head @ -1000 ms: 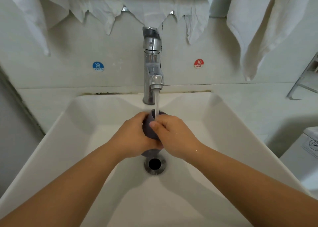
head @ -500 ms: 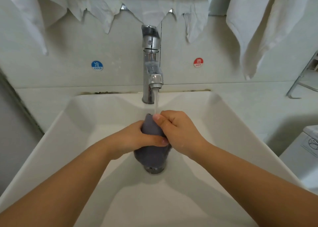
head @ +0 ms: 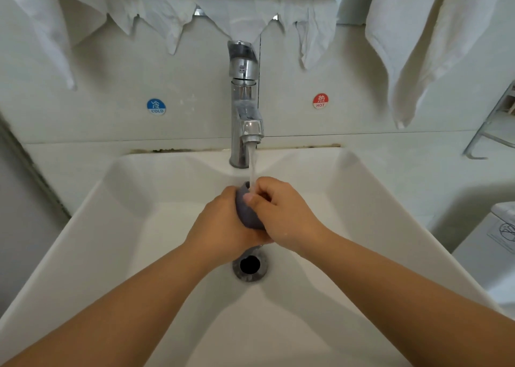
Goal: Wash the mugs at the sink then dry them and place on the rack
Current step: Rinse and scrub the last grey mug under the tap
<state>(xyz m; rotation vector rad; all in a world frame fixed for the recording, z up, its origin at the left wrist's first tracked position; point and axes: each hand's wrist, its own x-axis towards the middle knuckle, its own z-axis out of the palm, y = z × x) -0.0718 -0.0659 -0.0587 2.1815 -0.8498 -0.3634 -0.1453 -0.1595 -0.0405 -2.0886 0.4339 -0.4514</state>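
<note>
Grey ceramic shows between two wet hands as a mug [head: 248,213] is washed under running water, the grip clamped on it from both sides. The left hand [head: 220,224] wraps the mug's near-left wall with fingers curled beneath it, while the right hand [head: 281,213] closes over the rim side, its thumb pressed on the outer wall; whether its fingers reach inside cannot be told. The mug sits tilted between the palms, mouth toward the tap, held clear of the basin floor and just above the drain [head: 250,265]. A thin stream [head: 253,166] from the chrome faucet [head: 245,107] falls onto the rim at the right hand's knuckles. The washing step looks to be in hand, with drying and racking not yet begun. The next move likely calls for turning the mug so the water reaches every side, with a firm hold on the slick glaze. Around them spreads the white sink [head: 376,199]; white towels [head: 418,46] hang above, and a metal rack [head: 490,132] edges in at right.
</note>
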